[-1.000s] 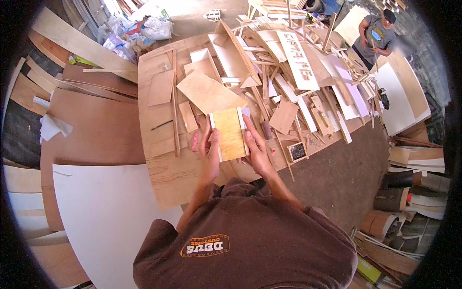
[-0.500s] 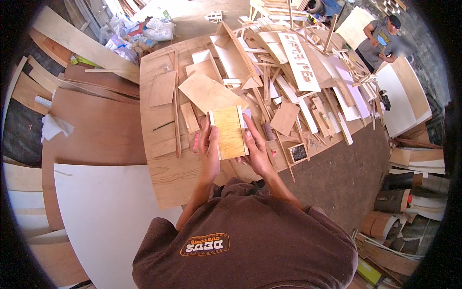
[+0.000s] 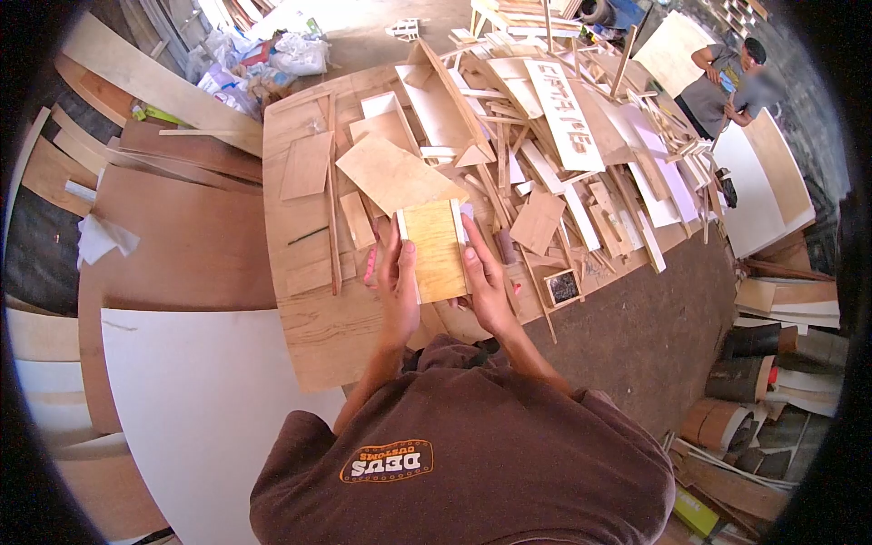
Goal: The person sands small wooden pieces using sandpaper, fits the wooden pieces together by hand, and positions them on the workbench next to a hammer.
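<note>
Between my two hands is a small wooden panel point(image 3: 433, 252), yellowish on its face, with pale strips along its left and right edges. My left hand point(image 3: 398, 277) is closed on the left edge, its thumb lying along the pale strip. On the opposite edge my right hand point(image 3: 484, 280) grips with the thumb in front and the other fingers partly hidden behind. The panel is held above the near part of the wooden worktable point(image 3: 318, 341). Just beyond it lies a larger plywood sheet point(image 3: 395, 173) on the table.
A heap of wood offcuts point(image 3: 545, 222) covers the table's right side, including a white board with cut-out letters point(image 3: 563, 118). A small framed tray point(image 3: 563, 288) sits at the near right edge. A white sheet point(image 3: 200, 391) stands at left. A person point(image 3: 718, 86) is at the far right.
The panel and my hands have shifted very slightly, with the same grip. At the far right, the other person has moved their head and arms a little.
</note>
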Available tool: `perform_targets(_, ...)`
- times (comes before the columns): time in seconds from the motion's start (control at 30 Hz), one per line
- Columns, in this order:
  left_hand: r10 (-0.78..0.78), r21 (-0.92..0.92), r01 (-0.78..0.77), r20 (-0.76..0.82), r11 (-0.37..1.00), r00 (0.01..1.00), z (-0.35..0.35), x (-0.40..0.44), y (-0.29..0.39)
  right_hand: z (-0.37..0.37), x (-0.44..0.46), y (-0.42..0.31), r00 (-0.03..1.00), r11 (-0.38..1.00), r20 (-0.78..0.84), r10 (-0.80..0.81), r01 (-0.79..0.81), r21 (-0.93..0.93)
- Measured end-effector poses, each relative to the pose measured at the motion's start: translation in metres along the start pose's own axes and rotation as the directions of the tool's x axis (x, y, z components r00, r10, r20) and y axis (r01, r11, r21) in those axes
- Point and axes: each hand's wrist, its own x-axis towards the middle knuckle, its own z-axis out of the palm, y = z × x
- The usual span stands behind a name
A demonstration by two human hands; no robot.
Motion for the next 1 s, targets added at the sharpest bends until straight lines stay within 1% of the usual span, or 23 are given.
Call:
perform_targets(0.07,-0.005,-0.016,0.005,0.005,1.000,1.000,0.001,0.000,-0.001,-0.002,0.000,-0.001,1.000,0.999,0.015,-0.014,0.015,-0.039)
perform_targets(0.23,-0.039,-0.068,0.040,0.015,0.997,0.999,-0.002,-0.001,-0.001,0.002,-0.003,-0.011,1.000,0.999,0.006,0.003,-0.003,-0.039)
perform_targets(0.3,0.001,-0.063,0.000,0.023,0.998,1.000,-0.004,0.001,-0.004,0.003,-0.003,-0.011,1.000,0.999,0.005,0.001,-0.001,-0.043)
perform_targets(0.43,-0.021,-0.062,0.022,0.014,0.998,1.000,-0.003,0.001,-0.001,0.004,-0.004,-0.013,1.000,0.998,0.016,-0.005,0.006,-0.063)
perform_targets(0.5,-0.002,0.001,0.002,0.005,1.000,1.000,-0.004,0.000,-0.002,0.004,-0.004,-0.013,1.000,0.998,0.017,-0.004,0.005,-0.061)
perform_targets(0.57,-0.005,0.008,0.005,0.006,1.000,1.000,-0.004,0.000,0.000,0.003,-0.003,-0.009,1.000,0.994,0.006,-0.015,0.016,-0.106)
perform_targets(0.73,0.005,0.012,-0.005,0.016,1.000,1.000,-0.005,0.000,0.000,0.003,-0.005,-0.009,1.000,0.996,-0.006,-0.016,0.016,-0.086)
perform_targets(0.8,-0.011,-0.037,0.012,0.025,0.999,1.000,-0.005,0.000,0.000,0.003,-0.005,-0.010,1.000,0.997,-0.004,-0.003,0.002,-0.071)
perform_targets(0.9,-0.029,-0.046,0.030,0.014,0.999,0.999,-0.004,-0.001,0.004,0.003,-0.005,-0.008,1.000,0.998,0.017,0.003,-0.002,-0.060)
perform_targets(1.0,-0.021,-0.063,0.023,0.030,0.998,0.999,-0.005,0.000,0.003,0.004,-0.004,-0.007,1.000,0.996,-0.012,-0.023,0.022,-0.089)
